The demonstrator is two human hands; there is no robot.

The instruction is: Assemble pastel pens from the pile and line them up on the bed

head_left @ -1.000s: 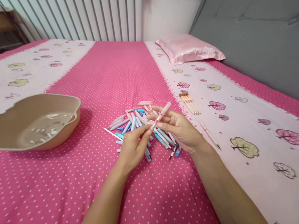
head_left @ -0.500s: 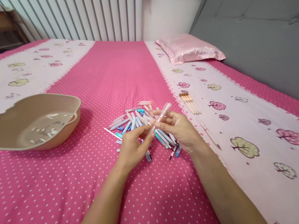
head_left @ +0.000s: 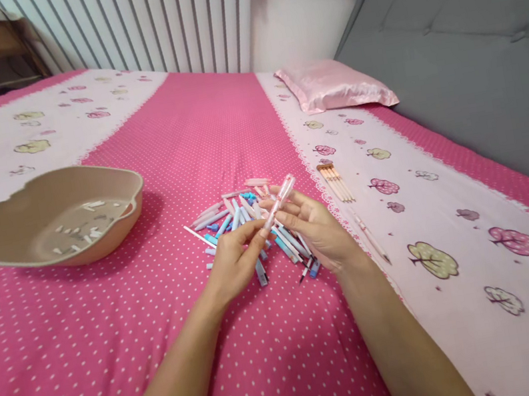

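Note:
A clear, pinkish pen (head_left: 285,189) slants up and to the right between my two hands, above a pile of loose pen parts (head_left: 237,215). My left hand (head_left: 238,256) pinches its lower end with thumb and forefinger. Around its middle, the thumb and fingers of my right hand (head_left: 315,227) are closed. The pile holds pale pink, white, light blue and bright blue tubes and caps, and part of it lies hidden behind my hands. To the right of my right hand rests a single pink pen (head_left: 371,237), with a row of peach pens (head_left: 336,183) with brown tops beyond it.
A beige plastic basin (head_left: 32,203) with small white pieces inside stands on the left. Everything lies on a pink dotted bedspread (head_left: 188,346). Farther back are a pink pillow (head_left: 334,83), a white radiator (head_left: 139,26) and a grey padded headboard (head_left: 461,37).
The pen has shifted slightly and shows more of its upper part. My right fingers have moved a little lower along it. The pile, basin and laid-out pens stay where they were.

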